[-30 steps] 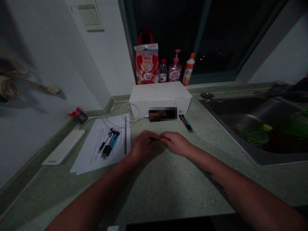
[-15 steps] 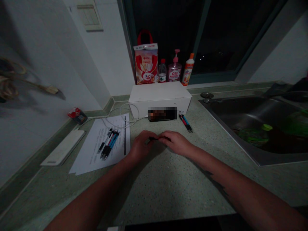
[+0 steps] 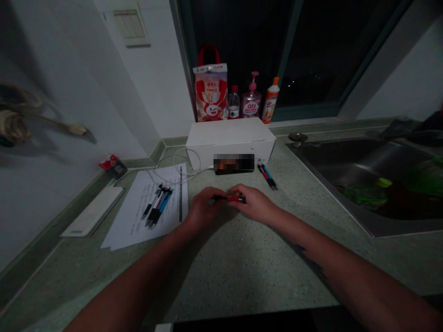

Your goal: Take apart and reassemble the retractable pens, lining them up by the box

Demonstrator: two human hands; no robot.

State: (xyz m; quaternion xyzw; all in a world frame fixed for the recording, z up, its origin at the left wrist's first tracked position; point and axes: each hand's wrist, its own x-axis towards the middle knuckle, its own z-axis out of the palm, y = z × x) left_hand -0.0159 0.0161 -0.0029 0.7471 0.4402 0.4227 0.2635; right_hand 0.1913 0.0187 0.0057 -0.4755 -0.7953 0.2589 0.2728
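Pen point(image 3: 230, 198) lies crosswise between left hand point(image 3: 205, 208) and right hand point(image 3: 254, 204), each closed on one end.

left hand point(image 3: 204, 207) | right hand point(image 3: 254, 205) | both grip red-and-black pen point(image 3: 230, 198) | over speckled countertop point(image 3: 242, 272) | paper sheet point(image 3: 145, 216) just left

dim indoor light | window point(image 3: 238, 50) black | soft shadow under left hand point(image 3: 204, 207) on countertop point(image 3: 249, 276) | edges bowed, wide-angle

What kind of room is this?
It looks like a kitchen: there is a stainless steel sink set into a speckled stone countertop, and a pink pump bottle stands behind it.
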